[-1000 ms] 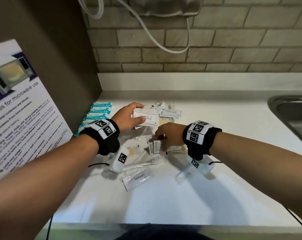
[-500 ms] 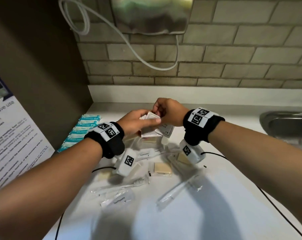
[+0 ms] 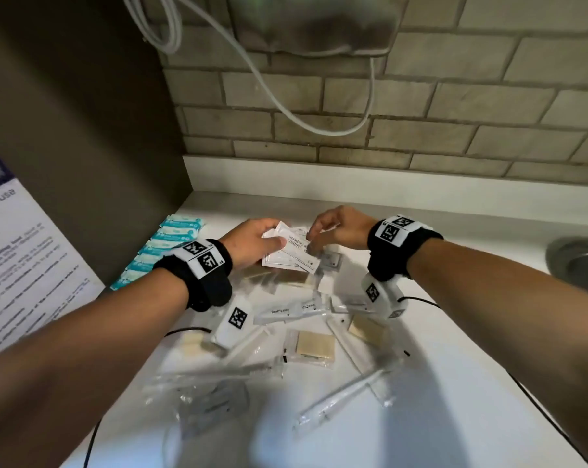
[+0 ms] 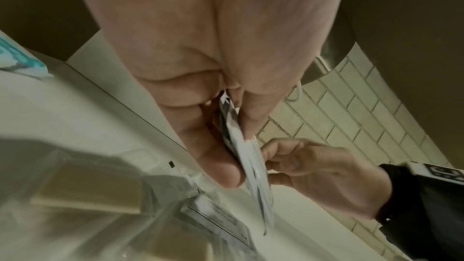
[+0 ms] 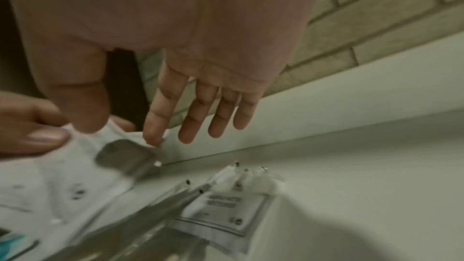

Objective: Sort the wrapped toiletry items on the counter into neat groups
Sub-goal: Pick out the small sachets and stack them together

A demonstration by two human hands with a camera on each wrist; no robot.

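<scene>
Half a second ago my hands were close together over the pile, and they are still there now. My right hand has moved a tiny bit to the right, and the view has tipped so I see more of the wall. One second ago my right hand was lower down, near the toothbrushes.

My left hand holds a small stack of white shampoo packets up off the counter. My thumb is on top and my fingers are curled under, so this grip is closed tight on the stack. From the left wrist view I see the packets edge-on, squeezed between thumb and fingers.

My right hand touches the right edge of the same stack. In the right wrist view its fingers are long and nearly straight, and the first finger tip rests on a packet corner. This grip is open and does not hold the stack.

Under my hands the counter has a mix of wrapped things: two toothpaste packets, a flat tan soap in clear wrap, and a wrapped toothbrush. A neat row of blue packets lies by the left wall
</scene>
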